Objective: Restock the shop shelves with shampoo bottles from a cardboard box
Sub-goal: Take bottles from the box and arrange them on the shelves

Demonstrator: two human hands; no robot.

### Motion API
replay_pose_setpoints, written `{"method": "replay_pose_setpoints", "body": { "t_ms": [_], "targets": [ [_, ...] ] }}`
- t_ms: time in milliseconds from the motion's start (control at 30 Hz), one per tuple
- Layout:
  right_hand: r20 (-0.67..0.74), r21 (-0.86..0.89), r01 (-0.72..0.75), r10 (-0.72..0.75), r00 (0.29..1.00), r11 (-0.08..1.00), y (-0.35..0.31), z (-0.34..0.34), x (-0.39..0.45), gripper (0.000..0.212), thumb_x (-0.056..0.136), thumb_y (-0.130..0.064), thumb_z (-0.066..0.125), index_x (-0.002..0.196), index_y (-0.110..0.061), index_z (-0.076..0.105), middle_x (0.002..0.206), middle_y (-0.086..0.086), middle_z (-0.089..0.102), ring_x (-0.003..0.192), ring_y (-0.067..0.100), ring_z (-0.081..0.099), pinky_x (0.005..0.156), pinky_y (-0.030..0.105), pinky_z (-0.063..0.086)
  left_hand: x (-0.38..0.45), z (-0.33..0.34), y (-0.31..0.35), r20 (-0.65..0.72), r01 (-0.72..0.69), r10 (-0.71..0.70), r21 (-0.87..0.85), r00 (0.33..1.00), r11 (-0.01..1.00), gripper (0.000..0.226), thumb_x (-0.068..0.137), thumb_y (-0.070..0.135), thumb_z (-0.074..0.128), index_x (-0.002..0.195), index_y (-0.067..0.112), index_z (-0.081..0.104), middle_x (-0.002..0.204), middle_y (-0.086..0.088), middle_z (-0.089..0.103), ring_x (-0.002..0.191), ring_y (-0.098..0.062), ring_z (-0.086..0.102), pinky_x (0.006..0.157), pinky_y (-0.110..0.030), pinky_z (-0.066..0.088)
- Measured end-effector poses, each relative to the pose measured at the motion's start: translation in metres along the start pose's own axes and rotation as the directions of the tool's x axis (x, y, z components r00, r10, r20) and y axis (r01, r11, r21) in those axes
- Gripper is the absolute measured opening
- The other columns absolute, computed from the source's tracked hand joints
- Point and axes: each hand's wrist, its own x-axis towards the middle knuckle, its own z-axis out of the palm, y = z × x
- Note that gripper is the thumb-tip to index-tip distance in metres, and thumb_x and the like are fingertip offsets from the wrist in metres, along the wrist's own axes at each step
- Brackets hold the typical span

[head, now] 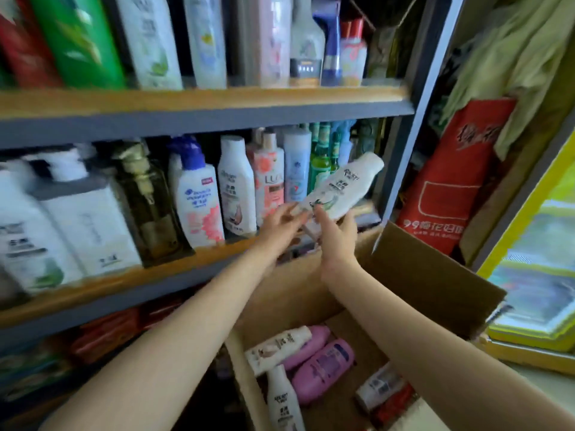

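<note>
A white shampoo bottle (345,185) with green print is held tilted, cap up to the right, in front of the right end of the middle shelf (124,284). My right hand (337,231) grips its lower end from below. My left hand (284,223) touches the bottle's base with spread fingertips. Below my arms stands an open cardboard box (435,275) holding white bottles (277,349), pink bottles (323,368) and a red-and-white one (384,390).
The middle shelf is packed with bottles, among them a pink LUX bottle (270,188) and a white bottle (235,185) just left of my hands. The upper shelf (202,101) is also full. A red bag (448,181) hangs right of the shelf post (417,113).
</note>
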Motion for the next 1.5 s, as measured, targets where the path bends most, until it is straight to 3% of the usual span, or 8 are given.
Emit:
{"method": "replay_pose_setpoints", "body": {
  "t_ms": [133, 300, 433, 533, 733, 900, 1067, 1500],
  "targets": [
    [0.279, -0.084, 0.318, -0.284, 0.917, 0.944, -0.041, 0.053, -0.037, 0.029, 0.090, -0.013, 0.059, 0.116, -0.009, 0.048, 0.101, -0.001, 0.060, 0.084, 0.001, 0.058, 0.067, 0.006, 0.050, -0.027, -0.069, 0.058, -0.037, -0.250, 0.250, 0.019, 0.967, 0.968, 0.039, 0.091, 0.014, 0.056, 0.129, 0.016, 0.049, 0.105, 0.004, 0.061, 0.078, 0.004, 0.059, 0.065, -0.012, 0.045],
    [0.511, -0.081, 0.646, -0.525, 0.681, 0.759, -0.086, 0.124, -0.065, 0.047, 0.086, -0.002, 0.061, 0.128, -0.010, 0.043, 0.106, -0.007, 0.060, 0.090, -0.001, 0.060, 0.077, 0.015, 0.053, -0.058, -0.145, 0.122, -0.067, -0.513, 0.545, 0.259, 0.835, 0.818, 0.048, 0.087, 0.004, 0.059, 0.129, 0.021, 0.041, 0.120, -0.002, 0.059, 0.105, -0.012, 0.058, 0.090, -0.020, 0.047],
    [0.581, -0.076, 0.741, -0.574, 0.576, 0.667, -0.112, 0.175, -0.083, 0.054, 0.085, 0.001, 0.058, 0.132, -0.014, 0.037, 0.110, -0.004, 0.059, 0.101, 0.009, 0.060, 0.085, 0.026, 0.054, -0.072, -0.177, 0.157, -0.187, -0.551, 0.686, 0.466, 0.703, 0.692, 0.059, 0.087, 0.010, 0.061, 0.139, 0.018, 0.035, 0.118, 0.006, 0.058, 0.108, -0.013, 0.058, 0.092, -0.029, 0.049],
    [0.600, -0.072, 0.767, -0.587, 0.544, 0.638, -0.123, 0.198, -0.085, 0.052, 0.087, 0.002, 0.055, 0.134, -0.012, 0.036, 0.111, -0.006, 0.054, 0.105, 0.012, 0.057, 0.076, 0.011, 0.050, -0.072, -0.186, 0.173, -0.255, -0.456, 0.720, 0.627, 0.646, 0.632, 0.061, 0.088, 0.014, 0.060, 0.142, 0.021, 0.032, 0.131, 0.001, 0.055, 0.116, -0.018, 0.056, 0.098, -0.038, 0.047],
    [0.586, -0.138, 0.777, -0.582, 0.564, 0.614, -0.130, 0.207, -0.053, 0.063, 0.087, 0.003, 0.054, 0.141, -0.017, 0.029, 0.124, -0.004, 0.052, 0.115, 0.020, 0.055, 0.091, 0.034, 0.051, -0.048, -0.180, 0.188, -0.242, -0.306, 0.674, 0.750, 0.698, 0.586, 0.065, 0.091, 0.022, 0.056, 0.146, 0.028, 0.021, 0.132, -0.003, 0.055, 0.114, -0.023, 0.057, 0.094, -0.037, 0.046],
    [0.612, -0.223, 0.799, -0.558, 0.560, 0.558, -0.130, 0.211, -0.019, 0.061, 0.087, 0.005, 0.053, 0.139, -0.014, 0.028, 0.131, 0.006, 0.051, 0.106, 0.011, 0.052, 0.070, 0.008, 0.049, -0.022, -0.162, 0.188, -0.327, -0.166, 0.621, 0.781, 0.713, 0.602, 0.070, 0.095, 0.021, 0.050, 0.150, 0.025, 0.007, 0.130, -0.010, 0.055, 0.113, -0.028, 0.056, 0.094, -0.040, 0.045],
    [0.655, -0.338, 0.825, -0.516, 0.551, 0.453, -0.116, 0.227, 0.007, 0.077, 0.082, 0.003, 0.059, 0.145, -0.012, 0.017, 0.134, 0.012, 0.050, 0.121, 0.031, 0.050, 0.096, 0.050, 0.046, -0.006, -0.154, 0.183, -0.403, 0.006, 0.564, 0.818, 0.721, 0.576, 0.071, 0.096, 0.011, 0.044, 0.150, 0.017, -0.002, 0.125, -0.017, 0.056, 0.112, -0.032, 0.056, 0.091, -0.041, 0.045],
    [0.714, -0.609, 0.747, -0.227, 0.663, 0.267, -0.133, 0.250, 0.028, 0.055, 0.089, -0.004, 0.054, 0.134, 0.000, 0.022, 0.119, 0.023, 0.055, 0.108, 0.035, 0.053, 0.082, 0.036, 0.044, 0.023, -0.162, 0.190, -0.345, 0.157, 0.379, 0.881, 0.859, 0.447, 0.078, 0.093, 0.018, 0.050, 0.149, 0.007, -0.003, 0.129, -0.019, 0.052, 0.117, -0.036, 0.052, 0.091, -0.039, 0.043]
  ]
}}
